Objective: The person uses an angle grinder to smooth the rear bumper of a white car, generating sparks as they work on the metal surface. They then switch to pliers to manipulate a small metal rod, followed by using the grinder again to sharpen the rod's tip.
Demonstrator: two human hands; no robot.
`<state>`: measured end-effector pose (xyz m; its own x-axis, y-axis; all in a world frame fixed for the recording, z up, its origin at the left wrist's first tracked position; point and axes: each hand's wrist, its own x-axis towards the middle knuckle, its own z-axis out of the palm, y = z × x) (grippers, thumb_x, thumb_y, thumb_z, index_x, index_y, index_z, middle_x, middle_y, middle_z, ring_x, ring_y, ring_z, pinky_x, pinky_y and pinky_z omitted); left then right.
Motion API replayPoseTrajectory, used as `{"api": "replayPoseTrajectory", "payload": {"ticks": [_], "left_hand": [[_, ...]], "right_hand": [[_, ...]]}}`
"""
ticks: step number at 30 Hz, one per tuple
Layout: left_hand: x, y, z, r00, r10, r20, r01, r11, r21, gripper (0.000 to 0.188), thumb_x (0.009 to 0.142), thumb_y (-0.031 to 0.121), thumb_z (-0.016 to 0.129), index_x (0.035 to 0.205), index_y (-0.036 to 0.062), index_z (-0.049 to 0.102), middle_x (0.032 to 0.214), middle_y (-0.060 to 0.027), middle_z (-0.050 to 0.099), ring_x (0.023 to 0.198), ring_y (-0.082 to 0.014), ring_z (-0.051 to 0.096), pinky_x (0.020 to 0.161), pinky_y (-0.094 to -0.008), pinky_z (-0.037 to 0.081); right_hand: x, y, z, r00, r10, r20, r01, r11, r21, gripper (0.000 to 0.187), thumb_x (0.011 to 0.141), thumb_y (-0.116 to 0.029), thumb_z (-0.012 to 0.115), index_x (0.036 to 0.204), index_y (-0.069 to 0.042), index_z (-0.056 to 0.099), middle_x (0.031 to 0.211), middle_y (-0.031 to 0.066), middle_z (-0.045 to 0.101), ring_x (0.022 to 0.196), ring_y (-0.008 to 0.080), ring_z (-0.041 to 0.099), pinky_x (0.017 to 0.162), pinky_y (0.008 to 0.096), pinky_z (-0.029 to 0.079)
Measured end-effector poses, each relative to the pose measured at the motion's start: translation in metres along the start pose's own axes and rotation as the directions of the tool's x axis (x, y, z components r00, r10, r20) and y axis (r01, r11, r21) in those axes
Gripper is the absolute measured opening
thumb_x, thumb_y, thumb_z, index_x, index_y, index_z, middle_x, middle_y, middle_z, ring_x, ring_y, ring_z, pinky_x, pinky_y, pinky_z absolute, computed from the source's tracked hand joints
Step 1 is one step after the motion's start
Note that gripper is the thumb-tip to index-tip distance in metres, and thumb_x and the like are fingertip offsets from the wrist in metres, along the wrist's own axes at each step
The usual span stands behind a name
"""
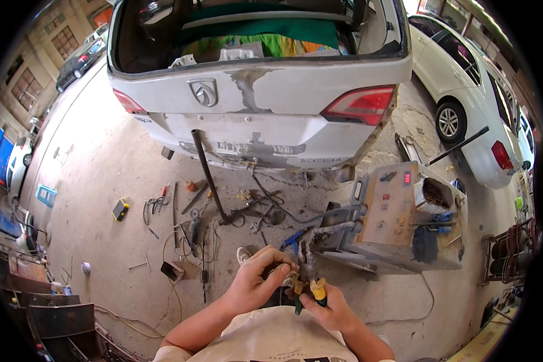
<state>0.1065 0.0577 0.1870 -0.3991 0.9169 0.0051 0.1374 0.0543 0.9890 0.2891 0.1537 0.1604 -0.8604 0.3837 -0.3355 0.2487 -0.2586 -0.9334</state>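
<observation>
Just in front of my body, my right hand (pixel 330 309) is closed around pliers (pixel 318 291) with yellow and dark green handles. Their jaws point away from me and partly blend into the dark parts beyond. Close by on the left, my left hand (pixel 260 279) has its fingers curled and thumb pressed in, pinching at the pliers' jaw end. What lies between those fingers is small and mostly hidden. A thick, dirty grey cable or hose end (pixel 308 262) stands right beyond both hands. A blue tool (pixel 292 240) lies next to it.
A white car (pixel 163 81) with grey-patched paint stands ahead. On the right are a wheeled welding machine (pixel 383 211) and another white car (pixel 485 145). A long bar (pixel 210 175) leans up from a floor strewn with tools, cables and an angle grinder (pixel 195 228). Metal panels (pixel 60 323) are lower left.
</observation>
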Motion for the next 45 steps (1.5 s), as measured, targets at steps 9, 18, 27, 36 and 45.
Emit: {"api": "replayPoseTrajectory", "payload": {"ticks": [9,18,27,36,45], "left_hand": [[-0.003,0.008,0.007,0.991,-0.111,-0.069,0.116,0.991,0.068,0.014,0.090,0.010,0.058,0.098,-0.0015,0.058,0.078,-0.0051,0.060,0.066,-0.0089,0.049,0.062,-0.0241,0.043],[-0.007,0.001,0.009,0.997,-0.020,-0.078,0.034,0.982,0.184,0.013,0.089,0.009,0.059,0.096,-0.0012,0.057,0.074,-0.0085,0.059,0.062,-0.0123,0.052,0.057,-0.0261,0.043],[-0.012,-0.001,0.004,0.996,-0.062,-0.068,0.070,0.990,0.121,0.012,0.090,0.009,0.057,0.096,-0.0014,0.056,0.073,-0.0048,0.054,0.064,-0.0084,0.045,0.057,-0.0240,0.040],[-0.011,-0.040,0.010,0.989,-0.075,-0.126,0.083,0.995,0.061,0.010,0.092,0.010,0.053,0.097,0.0020,0.057,0.075,0.0028,0.052,0.066,-0.0066,0.045,0.058,-0.0219,0.038],[-0.018,-0.060,0.003,0.817,-0.542,-0.199,0.321,0.713,-0.624,0.027,0.095,0.030,0.048,0.076,0.0131,0.040,0.062,0.0008,0.036,0.050,-0.0078,0.033,0.043,-0.0223,0.024]], "right_hand": [[-0.002,-0.002,0.002,0.998,-0.066,0.015,0.068,0.980,-0.188,0.031,0.089,-0.015,0.058,0.117,-0.001,0.056,0.097,0.0112,0.065,0.088,0.0205,0.061,0.081,0.0314,0.046],[-0.004,-0.002,0.000,0.999,0.031,0.010,-0.026,0.936,-0.351,0.046,0.088,-0.019,0.059,0.130,-0.005,0.047,0.104,0.0175,0.063,0.096,0.0313,0.062,0.085,0.0350,0.045],[-0.002,0.003,0.005,0.998,0.016,0.068,-0.001,0.978,-0.210,0.053,0.089,-0.016,0.058,0.137,-0.004,0.039,0.110,0.0152,0.062,0.101,0.0234,0.059,0.090,0.0330,0.042],[0.002,0.012,0.010,0.991,-0.123,-0.045,0.105,0.953,-0.285,0.050,0.092,-0.019,0.054,0.136,-0.002,0.039,0.112,0.0173,0.060,0.098,0.0233,0.058,0.089,0.0324,0.042],[-0.004,0.065,-0.075,0.859,0.022,-0.512,-0.039,0.999,-0.023,0.038,0.090,-0.029,0.060,0.112,0.001,0.051,0.081,0.0073,0.061,0.069,0.0141,0.056,0.065,0.0310,0.046]]}}
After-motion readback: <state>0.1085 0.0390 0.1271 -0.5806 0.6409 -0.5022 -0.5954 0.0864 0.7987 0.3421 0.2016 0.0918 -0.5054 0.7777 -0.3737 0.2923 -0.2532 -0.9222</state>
